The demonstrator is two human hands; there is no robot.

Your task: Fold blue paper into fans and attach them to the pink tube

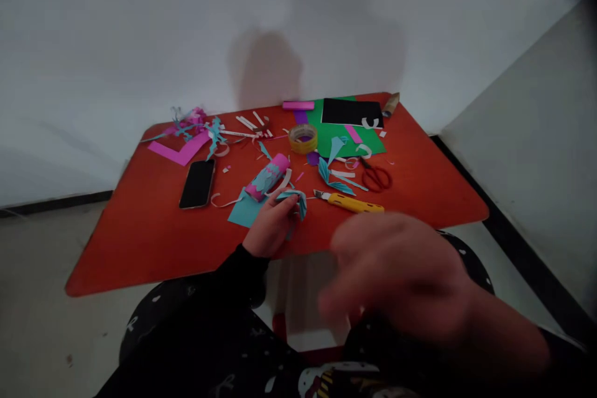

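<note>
My left hand [272, 224] is at the table's near edge, its fingers closed on a pleated light-blue paper piece [302, 204]. Just behind it lie a pink roll wrapped in jagged blue paper [269, 178] and a flat light-blue sheet [242, 211], partly covered by the hand. My right hand [396, 267] is raised close to the camera and smeared by motion, so its fingers cannot be made out. Beyond it on the table is a yellow utility knife [354, 203] with its blade showing. Another pleated blue paper piece [332, 179] rests farther back.
On the red table [153, 236] are a phone [198, 184], a tape roll [303, 138], red-handled scissors [375, 177], green paper [352, 144], a black sheet [351, 112] and pink paper [181, 150]. Paper scraps are strewn about. A white wall [140, 31] stands behind.
</note>
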